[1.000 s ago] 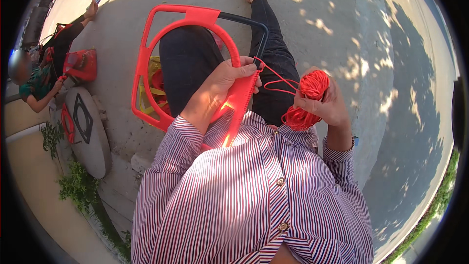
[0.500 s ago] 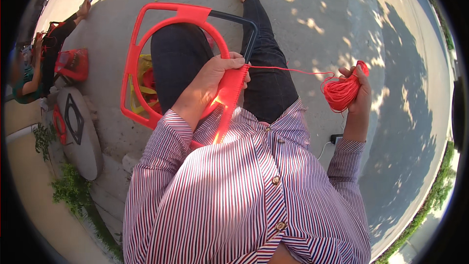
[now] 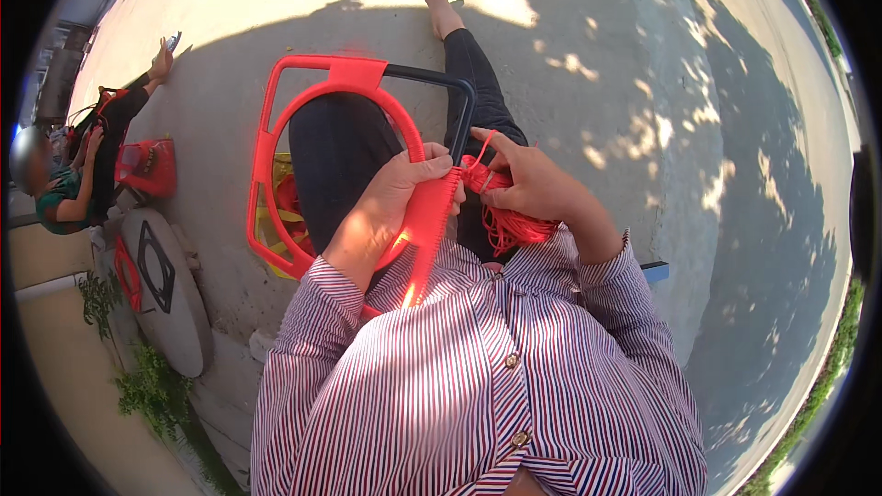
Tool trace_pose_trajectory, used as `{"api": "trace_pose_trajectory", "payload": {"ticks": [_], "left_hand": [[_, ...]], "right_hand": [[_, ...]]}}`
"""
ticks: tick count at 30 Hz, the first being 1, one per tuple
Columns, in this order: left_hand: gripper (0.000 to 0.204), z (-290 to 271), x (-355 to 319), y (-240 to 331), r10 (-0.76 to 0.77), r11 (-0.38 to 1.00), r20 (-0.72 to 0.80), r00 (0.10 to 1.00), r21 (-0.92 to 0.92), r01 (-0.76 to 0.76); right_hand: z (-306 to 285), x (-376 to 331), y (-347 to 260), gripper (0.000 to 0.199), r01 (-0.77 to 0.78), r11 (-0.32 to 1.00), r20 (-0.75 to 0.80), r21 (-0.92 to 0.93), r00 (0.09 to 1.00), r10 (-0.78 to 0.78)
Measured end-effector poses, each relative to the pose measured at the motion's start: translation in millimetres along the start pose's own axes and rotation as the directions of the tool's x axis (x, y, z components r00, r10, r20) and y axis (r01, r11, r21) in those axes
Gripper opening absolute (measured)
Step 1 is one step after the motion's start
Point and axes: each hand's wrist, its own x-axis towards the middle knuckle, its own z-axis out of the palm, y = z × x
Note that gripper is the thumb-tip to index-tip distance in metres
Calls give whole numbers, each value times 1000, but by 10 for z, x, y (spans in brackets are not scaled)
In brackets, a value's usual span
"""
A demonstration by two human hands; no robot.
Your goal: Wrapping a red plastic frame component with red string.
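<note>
A frame with a ring inside it [image 3: 359, 74] lies over my bent leg, most of it covered in red cord. Its far right corner [image 3: 467, 96] is bare and black. My left hand [image 3: 393, 191] grips the right side of the frame, where the red covering ends. Close beside it, my right hand [image 3: 544, 182] is closed on a bundle of red cord [image 3: 516, 230], which hangs below the fingers. A short loop of cord stands up between the frame's edge and my right fingers. Some of my left fingertips are hidden behind the frame.
A yellow container with red things in it [image 3: 278, 255] stands left of my knee. Farther left, a grey slab [image 3: 188, 331] carries a black frame [image 3: 158, 266] and a red one [image 3: 127, 274]. Another person [image 3: 73, 193] sits beyond, by a red bag [image 3: 152, 168].
My right hand has come in from the far right with the cord bundle, up to the frame's edge. The stretched cord is now a short loop. My left hand keeps its grip.
</note>
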Motion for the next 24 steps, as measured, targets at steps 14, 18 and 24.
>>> {"api": "trace_pose_trajectory", "payload": {"ticks": [14,18,24], "left_hand": [[18,6,110,92,-23,999,39,999,50,21],[18,-180,124,-51,15,997,103,995,77,-23],[19,-168,53,-109,5,987,72,997,163,-17]], "right_hand": [[17,582,-278,94,350,689,-277,635,935,-219],[126,630,-198,64,360,694,-311,623,929,-202],[63,448,-377,46,166,913,-273,374,960,-62]]}}
